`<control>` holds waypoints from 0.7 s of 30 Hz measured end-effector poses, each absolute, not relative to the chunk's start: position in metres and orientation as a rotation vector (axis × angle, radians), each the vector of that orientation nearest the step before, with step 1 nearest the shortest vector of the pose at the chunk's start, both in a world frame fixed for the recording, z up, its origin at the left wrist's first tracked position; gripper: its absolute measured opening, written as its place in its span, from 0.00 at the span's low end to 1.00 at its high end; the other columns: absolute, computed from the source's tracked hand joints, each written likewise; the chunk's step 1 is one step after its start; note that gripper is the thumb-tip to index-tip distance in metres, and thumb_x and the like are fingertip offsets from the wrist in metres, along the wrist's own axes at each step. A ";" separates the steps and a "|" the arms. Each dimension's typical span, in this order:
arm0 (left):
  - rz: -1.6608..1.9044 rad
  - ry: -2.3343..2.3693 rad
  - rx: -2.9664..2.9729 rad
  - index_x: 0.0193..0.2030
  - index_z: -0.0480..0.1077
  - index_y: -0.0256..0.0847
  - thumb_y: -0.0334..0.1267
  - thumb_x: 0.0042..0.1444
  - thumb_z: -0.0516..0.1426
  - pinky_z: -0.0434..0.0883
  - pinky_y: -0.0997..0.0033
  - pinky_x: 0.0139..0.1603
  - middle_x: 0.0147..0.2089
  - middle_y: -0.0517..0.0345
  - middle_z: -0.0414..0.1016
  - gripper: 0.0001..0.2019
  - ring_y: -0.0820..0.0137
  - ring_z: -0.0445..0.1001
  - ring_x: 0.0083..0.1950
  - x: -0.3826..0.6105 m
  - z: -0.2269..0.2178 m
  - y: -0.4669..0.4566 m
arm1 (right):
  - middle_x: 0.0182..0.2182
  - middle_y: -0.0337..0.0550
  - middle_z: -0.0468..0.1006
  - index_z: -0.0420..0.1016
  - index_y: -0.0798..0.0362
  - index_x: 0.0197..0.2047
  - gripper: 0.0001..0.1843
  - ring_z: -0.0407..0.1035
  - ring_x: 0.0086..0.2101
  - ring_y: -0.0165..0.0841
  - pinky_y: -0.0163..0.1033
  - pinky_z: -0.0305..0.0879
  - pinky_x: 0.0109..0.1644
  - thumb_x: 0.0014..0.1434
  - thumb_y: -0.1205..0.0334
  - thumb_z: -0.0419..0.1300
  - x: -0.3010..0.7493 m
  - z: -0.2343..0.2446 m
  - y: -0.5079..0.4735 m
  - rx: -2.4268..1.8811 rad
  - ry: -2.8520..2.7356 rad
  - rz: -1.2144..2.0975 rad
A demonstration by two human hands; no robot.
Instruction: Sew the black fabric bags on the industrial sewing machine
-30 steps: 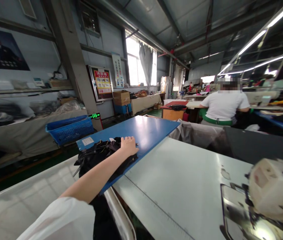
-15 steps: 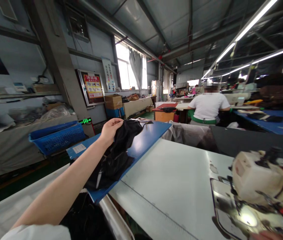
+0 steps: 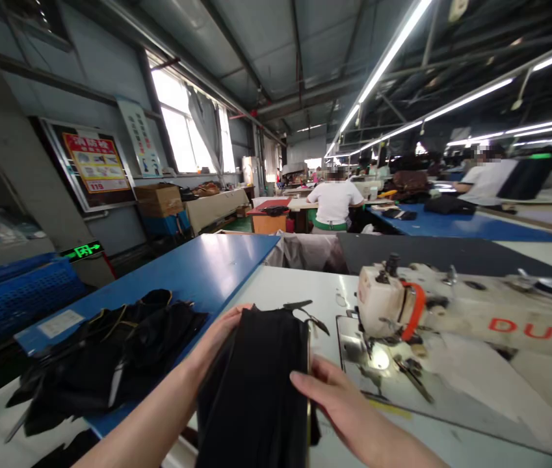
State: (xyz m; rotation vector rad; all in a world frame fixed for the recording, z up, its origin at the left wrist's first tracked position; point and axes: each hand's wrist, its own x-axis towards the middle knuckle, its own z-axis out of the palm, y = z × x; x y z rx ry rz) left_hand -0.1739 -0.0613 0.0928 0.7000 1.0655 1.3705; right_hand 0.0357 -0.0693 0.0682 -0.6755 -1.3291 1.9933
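Note:
A black fabric piece (image 3: 263,383) hangs upright between my two hands, above the pale sewing table (image 3: 266,286). My left hand (image 3: 224,331) grips its upper left edge, the fingers partly hidden behind the cloth. At the right edge, my right hand (image 3: 327,387) pinches the fabric with the thumb on the near face. A thin yellowish line runs down that edge, and narrow dark strips stick out at the top. Just right of my right hand stands a white sewing machine (image 3: 380,305) with its lamp lit. Several black fabric pieces (image 3: 134,354) lie heaped at left.
A blue tabletop (image 3: 197,260) adjoins the sewing table on the left, with a blue plastic crate (image 3: 26,292) beyond it. A dark panel (image 3: 432,253) stands behind the machine. Ahead sits a co-worker in a white shirt (image 3: 337,201); another person (image 3: 487,175) is at far right.
The black piece has come from over the blue tabletop to in front of me. My right hand, earlier low by the machine, now holds it too. The view has turned right.

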 end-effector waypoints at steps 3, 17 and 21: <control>1.322 1.302 0.855 0.32 0.70 0.38 0.33 0.41 0.65 0.69 0.73 0.37 0.29 0.60 0.73 0.10 0.70 0.72 0.32 -0.191 0.073 -0.060 | 0.31 0.42 0.79 0.75 0.54 0.38 0.16 0.73 0.37 0.39 0.41 0.66 0.43 0.51 0.51 0.64 0.052 0.064 -0.067 -1.007 -1.178 1.930; 1.280 1.266 1.379 0.49 0.74 0.47 0.27 0.44 0.60 0.55 0.62 0.64 0.54 0.54 0.73 0.23 0.54 0.65 0.59 -0.123 0.059 -0.132 | 0.26 0.38 0.77 0.71 0.53 0.28 0.13 0.71 0.28 0.30 0.34 0.67 0.33 0.43 0.58 0.70 0.036 0.074 -0.067 -1.008 -0.764 1.972; 1.447 1.413 0.962 0.39 0.76 0.41 0.40 0.47 0.63 0.71 0.64 0.45 0.34 0.55 0.78 0.11 0.56 0.75 0.43 -0.145 0.056 -0.110 | 0.30 0.44 0.78 0.74 0.54 0.32 0.14 0.73 0.34 0.36 0.40 0.69 0.42 0.44 0.55 0.68 0.054 0.076 -0.062 -1.011 -0.902 1.876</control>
